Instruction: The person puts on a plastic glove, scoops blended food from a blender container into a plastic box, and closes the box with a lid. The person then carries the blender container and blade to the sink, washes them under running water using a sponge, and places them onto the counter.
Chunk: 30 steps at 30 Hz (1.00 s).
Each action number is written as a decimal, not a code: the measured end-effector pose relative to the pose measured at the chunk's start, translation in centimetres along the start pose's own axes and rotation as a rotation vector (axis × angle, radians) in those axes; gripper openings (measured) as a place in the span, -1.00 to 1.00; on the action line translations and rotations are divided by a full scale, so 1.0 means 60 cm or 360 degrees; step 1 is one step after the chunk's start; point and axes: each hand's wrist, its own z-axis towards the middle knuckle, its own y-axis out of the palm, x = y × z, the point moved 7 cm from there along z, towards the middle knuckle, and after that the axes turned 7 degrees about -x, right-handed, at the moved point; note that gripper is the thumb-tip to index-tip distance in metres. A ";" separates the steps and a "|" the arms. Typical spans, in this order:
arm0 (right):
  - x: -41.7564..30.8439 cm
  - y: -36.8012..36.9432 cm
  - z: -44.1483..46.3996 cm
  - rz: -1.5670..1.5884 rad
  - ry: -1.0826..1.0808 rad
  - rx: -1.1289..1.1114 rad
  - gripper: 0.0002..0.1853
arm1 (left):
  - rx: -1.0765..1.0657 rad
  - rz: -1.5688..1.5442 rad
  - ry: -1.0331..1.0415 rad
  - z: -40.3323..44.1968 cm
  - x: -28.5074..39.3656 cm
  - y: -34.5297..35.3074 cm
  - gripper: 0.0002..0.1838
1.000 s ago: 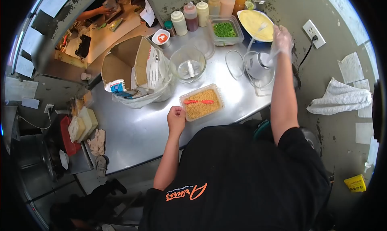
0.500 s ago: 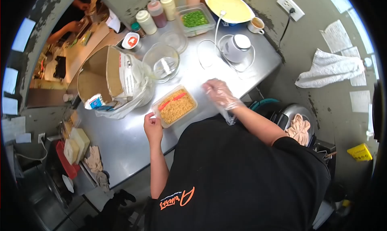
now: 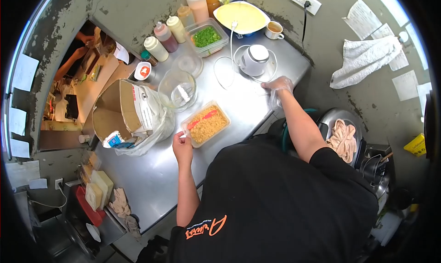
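Observation:
My bare left hand (image 3: 183, 146) pinches the near left corner of a clear plastic container (image 3: 214, 137). Inside it is a golden-brown grainy food (image 3: 209, 127), and a red utensil (image 3: 202, 119) lies on top. My right hand (image 3: 278, 85), in a loose clear plastic glove, is at the right side of the steel table. It is just below a white-and-grey corded appliance (image 3: 254, 60). Glare and the glove blur its fingers, so whether it holds anything is unclear.
A bagged cardboard box (image 3: 108, 114) and clear round bowls (image 3: 178, 89) stand left of the container. Squeeze bottles (image 3: 165, 36), a tub of chopped greens (image 3: 205, 37), a yellow-filled dish (image 3: 241, 17) and a cup (image 3: 274, 30) line the back. Another person's arm (image 3: 69, 63) shows through the opening.
My right hand has moved right, away from the container, to below the corded appliance. My left hand stays at the container's corner. The whole view has turned slightly.

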 end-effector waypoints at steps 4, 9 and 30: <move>0.028 -0.002 0.074 0.0892 -0.0250 0.0043 -0.73 | 0.0009 -0.0055 -0.0007 -0.012 0.005 -0.003 -0.75; 0.043 -0.161 0.053 0.0364 -0.0794 0.1099 -0.81 | 0.0050 -0.0051 0.0175 -0.016 -0.017 -0.008 -0.75; -0.136 0.253 -0.297 -0.0219 -0.2599 -0.0693 -0.49 | 0.0470 0.0338 0.0356 -0.047 0.003 -0.015 -0.67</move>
